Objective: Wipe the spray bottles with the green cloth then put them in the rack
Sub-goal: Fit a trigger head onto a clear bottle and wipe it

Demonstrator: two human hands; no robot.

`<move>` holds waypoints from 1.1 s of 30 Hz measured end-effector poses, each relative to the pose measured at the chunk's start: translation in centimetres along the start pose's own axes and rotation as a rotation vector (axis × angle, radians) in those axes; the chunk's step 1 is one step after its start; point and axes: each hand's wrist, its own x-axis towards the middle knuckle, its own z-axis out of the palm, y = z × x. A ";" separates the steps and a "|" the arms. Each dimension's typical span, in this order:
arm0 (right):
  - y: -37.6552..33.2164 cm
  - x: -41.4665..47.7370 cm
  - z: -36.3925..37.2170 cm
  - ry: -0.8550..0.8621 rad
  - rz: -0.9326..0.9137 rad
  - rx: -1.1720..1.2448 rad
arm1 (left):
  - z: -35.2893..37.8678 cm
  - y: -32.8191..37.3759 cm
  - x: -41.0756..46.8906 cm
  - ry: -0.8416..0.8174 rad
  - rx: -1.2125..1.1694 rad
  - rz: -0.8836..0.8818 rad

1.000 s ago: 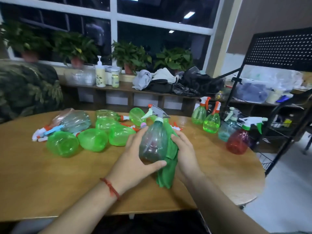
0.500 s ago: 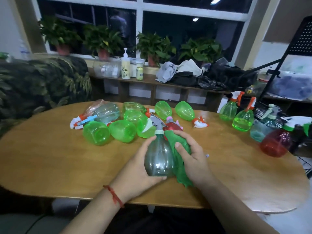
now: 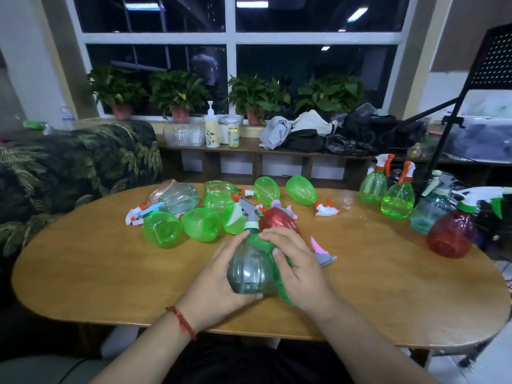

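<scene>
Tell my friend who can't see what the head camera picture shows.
A person's left hand holds a grey-green spray bottle upright over a wooden table while the right hand presses a green cloth against it. Other bottles lie behind it.

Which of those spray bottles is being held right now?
The smoky grey bottle: the left hand grips it, and the right hand holds the green cloth against it. No hand grips the others.

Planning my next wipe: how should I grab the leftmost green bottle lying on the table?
Grip the leftmost green bottle round its belly, coming from above. It lies on its side, base facing you, neck pointing away, with a second green bottle close on its right, so the top is probably freest.
</scene>
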 end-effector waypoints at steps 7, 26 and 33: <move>-0.5 -0.4 -0.1 0.006 -0.108 -0.024 | -0.1 0.1 0.0 0.124 -0.115 -0.090; -0.7 -0.5 0.0 0.099 -0.078 -0.058 | 0.0 0.2 -0.3 0.053 -0.054 -0.057; -0.5 0.0 -0.1 0.141 0.145 0.013 | 0.0 1.0 -0.4 -0.045 -0.016 0.018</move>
